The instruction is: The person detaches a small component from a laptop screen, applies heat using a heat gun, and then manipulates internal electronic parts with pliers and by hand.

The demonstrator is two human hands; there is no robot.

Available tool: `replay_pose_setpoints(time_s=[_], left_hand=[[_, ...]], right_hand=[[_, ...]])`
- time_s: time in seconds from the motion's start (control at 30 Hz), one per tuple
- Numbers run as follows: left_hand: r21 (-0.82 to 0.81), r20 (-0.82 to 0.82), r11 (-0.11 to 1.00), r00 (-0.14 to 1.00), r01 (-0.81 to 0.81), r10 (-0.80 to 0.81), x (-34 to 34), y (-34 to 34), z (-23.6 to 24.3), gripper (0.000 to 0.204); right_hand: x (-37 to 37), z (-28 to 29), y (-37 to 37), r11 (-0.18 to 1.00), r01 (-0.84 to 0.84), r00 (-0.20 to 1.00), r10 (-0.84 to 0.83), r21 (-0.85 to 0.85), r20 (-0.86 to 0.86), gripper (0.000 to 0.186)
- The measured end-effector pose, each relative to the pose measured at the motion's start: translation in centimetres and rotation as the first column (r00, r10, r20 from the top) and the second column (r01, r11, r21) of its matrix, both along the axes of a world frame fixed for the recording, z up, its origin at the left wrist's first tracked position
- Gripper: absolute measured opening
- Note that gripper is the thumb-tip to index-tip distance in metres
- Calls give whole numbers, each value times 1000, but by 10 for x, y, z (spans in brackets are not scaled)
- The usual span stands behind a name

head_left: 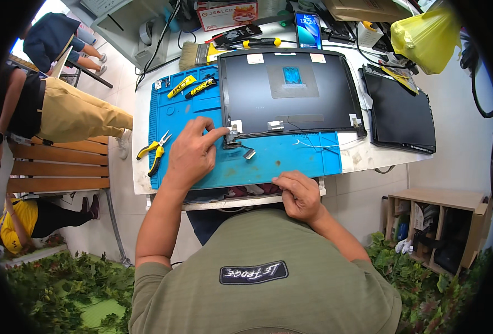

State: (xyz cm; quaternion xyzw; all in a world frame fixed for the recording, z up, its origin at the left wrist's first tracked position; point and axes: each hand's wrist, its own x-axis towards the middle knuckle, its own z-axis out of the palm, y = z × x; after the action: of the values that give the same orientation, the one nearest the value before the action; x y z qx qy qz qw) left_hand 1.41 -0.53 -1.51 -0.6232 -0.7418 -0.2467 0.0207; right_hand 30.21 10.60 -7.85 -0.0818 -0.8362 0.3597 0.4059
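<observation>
Two hands at this bench, and the left hand has the fiddly bit: a fingertip sits right at the near left corner of the black lid, by a small metal hinge. Can't tell if it's pinching something or just resting there, as the back of the hand blocks most of the other fingers.

Lid lies flat on the blue mat, its right end running past the mat's edge. Stubby cable pokes out by the hinge; where it starts is hard to make out.

Right hand is loosely curled at the mat's near edge, palm hidden, so no idea whether anything's in it.

Pliers lie with handles apart on the left, and two glue tubes sit above them. The brush is partly tucked behind the lid's far corner. Clutter covers the top of the black slab on the right. People off to the left get chopped by the dark rim.
</observation>
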Motion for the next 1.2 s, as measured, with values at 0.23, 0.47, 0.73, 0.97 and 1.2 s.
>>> replay_pose_setpoints(time_s=[0.23, 0.47, 0.73, 0.97, 1.2], left_hand=[[0, -9, 1000, 1000, 1, -1, 2, 3, 0, 47], [-10, -16, 1000, 1000, 15, -15, 4, 4, 0, 46], [21, 60, 1000, 998, 0, -1, 4, 5, 1, 46], [53, 103, 999, 995, 1, -6, 2, 6, 2, 43], [53, 110, 999, 994, 7, -12, 4, 8, -2, 37]], right_hand=[[0, 2, 2, 1000, -14, 1000, 14, 6, -6, 47], [1, -1, 3, 1000, -19, 1000, 19, 3, -14, 47], [1, 2, 3, 1000, -27, 1000, 27, -17, -6, 47], [0, 0, 3, 1000, -27, 1000, 27, -3, -13, 46], [1, 0, 3, 1000, -26, 1000, 26, -10, -8, 46]])
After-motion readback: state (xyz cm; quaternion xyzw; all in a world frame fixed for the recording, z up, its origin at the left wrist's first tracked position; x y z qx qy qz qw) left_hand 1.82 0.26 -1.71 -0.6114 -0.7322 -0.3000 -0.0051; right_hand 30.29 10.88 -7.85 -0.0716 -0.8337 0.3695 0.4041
